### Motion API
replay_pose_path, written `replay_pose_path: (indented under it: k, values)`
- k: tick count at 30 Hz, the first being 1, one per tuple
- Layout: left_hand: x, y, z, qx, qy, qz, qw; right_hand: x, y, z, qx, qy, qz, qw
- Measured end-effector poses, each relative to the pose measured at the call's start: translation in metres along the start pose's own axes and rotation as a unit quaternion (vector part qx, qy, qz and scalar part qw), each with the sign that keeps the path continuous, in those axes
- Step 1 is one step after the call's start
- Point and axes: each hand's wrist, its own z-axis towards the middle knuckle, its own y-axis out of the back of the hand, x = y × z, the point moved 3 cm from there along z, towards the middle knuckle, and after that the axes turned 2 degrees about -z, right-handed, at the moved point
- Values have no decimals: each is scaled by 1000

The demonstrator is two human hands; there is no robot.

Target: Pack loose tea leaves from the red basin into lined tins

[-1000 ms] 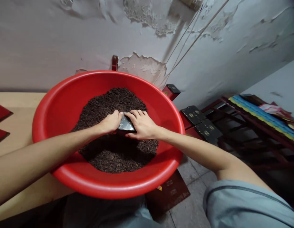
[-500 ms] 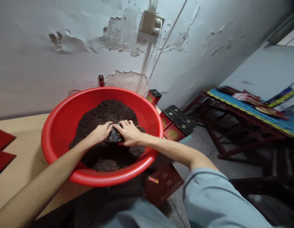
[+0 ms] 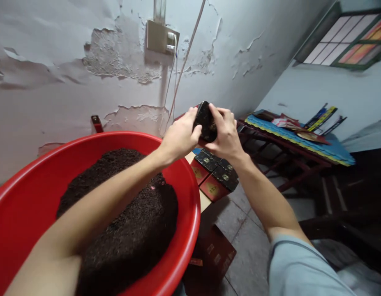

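A tea box (image 3: 205,121) with a black top and red sides is raised in the air beyond the right rim of the red tub. My left hand (image 3: 181,133) grips its left side, the thumb across the black top. On the other side my right hand (image 3: 226,130) is closed round it, fingers over the upper edge. The hands cover much of the box. Below and to the left, the big red plastic tub (image 3: 195,230) holds a heap of dark dry tea leaves (image 3: 137,222). Several similar tea boxes (image 3: 213,185) stand together just under my hands.
A dark red carton (image 3: 216,255) sits low on the right of the tub. Against the right wall stands a table with a blue and yellow mat (image 3: 270,131) bearing packets and sticks. A socket box (image 3: 162,38) with hanging cords is on the peeling wall.
Both hands have lifted the box out of the tea leaves and carried it up and right, past the tub's rim. The camera view has turned right.
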Motion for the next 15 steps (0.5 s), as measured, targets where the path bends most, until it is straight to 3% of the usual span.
replay_pose_path:
  k: [3,6,10,15]
  values:
    - [28,-54,36,54,52,-31,997,-73,-49,0,21,-67,-26,997]
    - [62,-101,44,136,119,18,983,-121,-103,-3,96,-160,-28,982]
    - [106,-141,23,213,180,116,953,-146,-162,-3,183,-269,-40,945]
    - [130,-166,-6,262,155,192,933,-156,-225,-1,282,-325,-59,901]
